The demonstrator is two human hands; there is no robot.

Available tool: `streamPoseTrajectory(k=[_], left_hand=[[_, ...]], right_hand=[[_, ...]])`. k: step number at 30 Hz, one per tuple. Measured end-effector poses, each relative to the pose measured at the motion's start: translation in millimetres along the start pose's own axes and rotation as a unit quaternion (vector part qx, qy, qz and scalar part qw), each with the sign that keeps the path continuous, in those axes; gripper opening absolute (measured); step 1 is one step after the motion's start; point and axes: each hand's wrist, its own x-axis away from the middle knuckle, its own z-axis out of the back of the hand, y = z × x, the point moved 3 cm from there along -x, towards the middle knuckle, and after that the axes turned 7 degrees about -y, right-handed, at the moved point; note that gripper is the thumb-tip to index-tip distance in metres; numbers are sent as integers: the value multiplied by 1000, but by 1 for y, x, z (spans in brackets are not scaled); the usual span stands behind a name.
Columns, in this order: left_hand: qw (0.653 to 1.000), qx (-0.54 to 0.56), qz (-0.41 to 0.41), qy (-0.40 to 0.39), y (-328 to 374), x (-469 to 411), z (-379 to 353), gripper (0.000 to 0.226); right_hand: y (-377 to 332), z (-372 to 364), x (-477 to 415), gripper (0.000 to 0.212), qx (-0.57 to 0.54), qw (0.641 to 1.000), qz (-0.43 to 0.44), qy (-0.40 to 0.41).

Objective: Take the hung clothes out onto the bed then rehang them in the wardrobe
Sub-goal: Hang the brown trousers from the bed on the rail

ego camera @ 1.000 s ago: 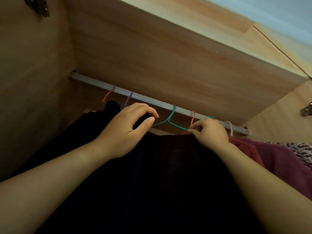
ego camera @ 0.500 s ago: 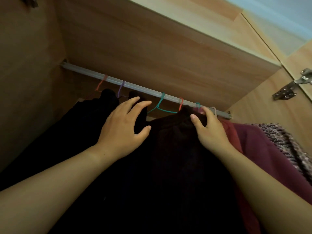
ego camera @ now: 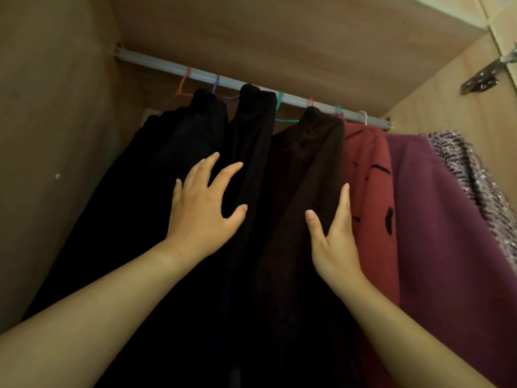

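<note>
Both hands (ego camera: 200,211) lower now, spread empty on six hung garments (ego camera: 305,177).

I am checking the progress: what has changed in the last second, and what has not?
Both hands came down from the hanger hooks: left hand lies open on the black garments, right hand open against the dark brown garment. All clothes stay on the rail.

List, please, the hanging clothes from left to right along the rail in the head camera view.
Black garment → second black garment → dark brown garment → red patterned garment → purple garment → speckled knit garment.
</note>
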Motion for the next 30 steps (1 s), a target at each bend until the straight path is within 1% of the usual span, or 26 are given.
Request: streamPoseTrajectory(k=[3, 7, 12, 15, 21, 24, 27, 29, 30], left_hand=[[1000, 10, 16, -25, -4, 31, -1, 71], [997, 4, 23, -74, -6, 83, -12, 76], [989, -3, 39, -142, -7, 169, -28, 83], [978, -13, 43, -206, -1, 234, -34, 84], [940, 19, 85, -331, 24, 368, -30, 81], [907, 42, 109, -404, 40, 426, -28, 78], [875, 53, 119, -467, 62, 469, -30, 73], [853, 52, 135, -502, 77, 494, -31, 68], [841, 46, 144, -520, 85, 506, -30, 66]], right_hand=[[2, -20, 40, 80, 24, 999, -20, -3], [16, -39, 117, 78, 55, 996, -57, -36], [35, -34, 213, 73, 92, 990, -90, -59], [41, -25, 277, 75, 107, 983, -119, -91], [47, 5, 400, 73, 88, 957, -230, -150], [51, 26, 441, 70, 75, 941, -275, -183], [58, 50, 469, 66, 63, 928, -301, -211], [67, 66, 489, 67, 87, 910, -313, -258], [71, 74, 501, 69, 114, 895, -320, -289]])
